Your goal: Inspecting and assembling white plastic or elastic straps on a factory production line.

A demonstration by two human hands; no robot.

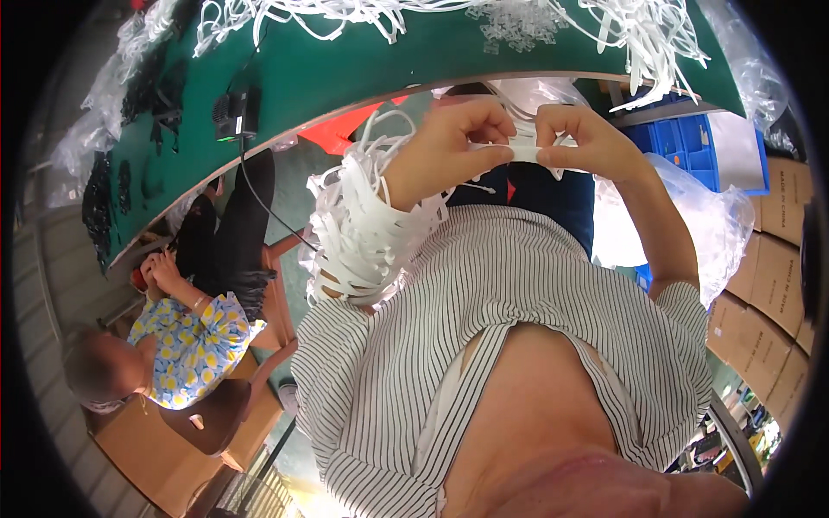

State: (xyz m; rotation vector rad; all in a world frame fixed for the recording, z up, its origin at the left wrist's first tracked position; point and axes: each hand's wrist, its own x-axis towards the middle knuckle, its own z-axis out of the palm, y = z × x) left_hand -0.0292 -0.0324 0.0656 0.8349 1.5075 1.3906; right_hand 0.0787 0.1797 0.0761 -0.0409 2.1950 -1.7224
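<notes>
My left hand (449, 148) and my right hand (590, 145) meet in front of the table edge. Pinched between the thumbs and fingertips of both is a short white strip (525, 154), pale and flat, its exact kind too small to tell. Thin white straps hang below it near the right fingers. Around my left forearm sits a thick bunch of looped white straps (367, 226), covering it from wrist to elbow. Nothing else shows in either hand.
The green table (345, 82) carries piles of white straps (643, 39), small clear plastic pieces (518, 24) and a black box with a cable (236, 116). Blue bins (686, 147) and cardboard boxes (760, 268) stand right. Another person (186, 337) sits at left.
</notes>
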